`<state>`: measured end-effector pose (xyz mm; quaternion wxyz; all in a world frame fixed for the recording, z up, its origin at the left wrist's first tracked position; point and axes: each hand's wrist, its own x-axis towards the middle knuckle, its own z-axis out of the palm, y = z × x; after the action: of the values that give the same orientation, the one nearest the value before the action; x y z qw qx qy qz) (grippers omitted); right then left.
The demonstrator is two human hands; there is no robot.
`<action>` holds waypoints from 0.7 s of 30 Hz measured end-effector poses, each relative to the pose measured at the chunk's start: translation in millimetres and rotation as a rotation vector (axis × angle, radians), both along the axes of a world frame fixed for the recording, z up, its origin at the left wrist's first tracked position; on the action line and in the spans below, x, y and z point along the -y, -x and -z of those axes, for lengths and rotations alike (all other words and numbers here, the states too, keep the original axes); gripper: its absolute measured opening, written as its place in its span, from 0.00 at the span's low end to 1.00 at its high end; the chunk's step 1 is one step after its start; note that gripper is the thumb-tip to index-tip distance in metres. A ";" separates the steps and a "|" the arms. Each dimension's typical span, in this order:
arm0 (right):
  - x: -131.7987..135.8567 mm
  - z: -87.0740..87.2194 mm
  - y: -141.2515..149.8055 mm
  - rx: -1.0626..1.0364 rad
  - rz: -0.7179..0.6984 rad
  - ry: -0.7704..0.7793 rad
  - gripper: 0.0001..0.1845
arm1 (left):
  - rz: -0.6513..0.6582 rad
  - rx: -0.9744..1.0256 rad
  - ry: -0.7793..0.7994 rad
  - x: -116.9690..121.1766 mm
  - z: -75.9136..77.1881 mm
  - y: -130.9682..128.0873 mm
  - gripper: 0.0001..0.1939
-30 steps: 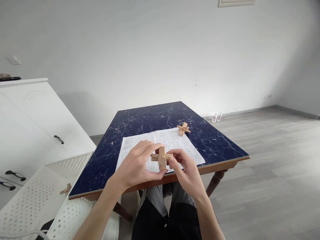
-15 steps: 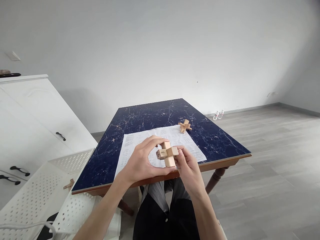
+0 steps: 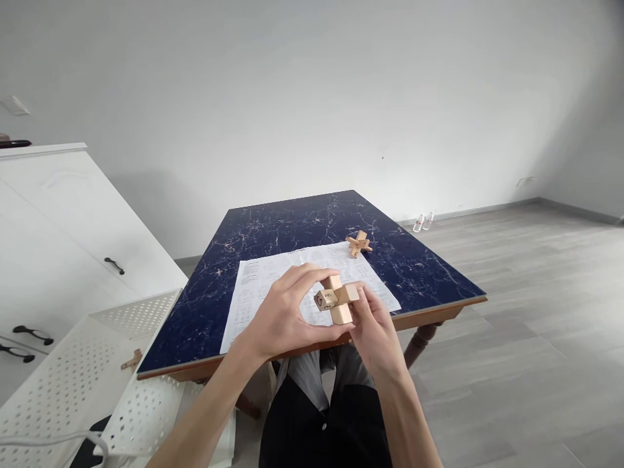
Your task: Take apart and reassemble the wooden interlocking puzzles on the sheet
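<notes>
Both of my hands hold a wooden burr puzzle (image 3: 341, 314) made of crossed square sticks, above the near edge of the table. My left hand (image 3: 287, 312) curves round it, with fingers at its top end and the thumb at its bottom end. On the right side, my right hand (image 3: 374, 328) pinches it between thumb and fingers. Dark marks show on the stick that points left. Beneath lies a printed paper sheet (image 3: 258, 278), partly covered by my hands. A second wooden burr puzzle (image 3: 359, 244) rests at the sheet's far right corner.
The blue marbled table (image 3: 292, 224) has a wooden edge. At left stand a white cabinet (image 3: 88, 214) and a white perforated basket (image 3: 63, 370), with a small wooden piece (image 3: 132, 359) by the table. Two plastic bottles (image 3: 423, 222) stand on the floor by the wall.
My hands have shifted slightly right with the puzzle, which has turned a little so that its marked left end shows more. The camera view has moved slightly.
</notes>
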<state>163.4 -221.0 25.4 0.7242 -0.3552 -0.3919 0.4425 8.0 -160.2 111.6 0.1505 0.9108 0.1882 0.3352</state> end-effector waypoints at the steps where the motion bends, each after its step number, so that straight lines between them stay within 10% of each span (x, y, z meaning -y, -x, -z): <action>1: 0.5 -0.6 0.9 -0.001 -0.002 -0.024 0.22 | -0.011 0.010 0.002 1.1 -0.9 0.0 0.33; 21: 4.6 10.3 11.4 0.229 0.185 -0.268 0.10 | -0.185 0.190 0.226 26.6 -13.3 -7.8 0.22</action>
<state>152.0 -225.5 15.1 0.7533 -0.3380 -0.4927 0.2747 15.8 -186.8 124.9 0.2373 0.8312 0.2928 0.4087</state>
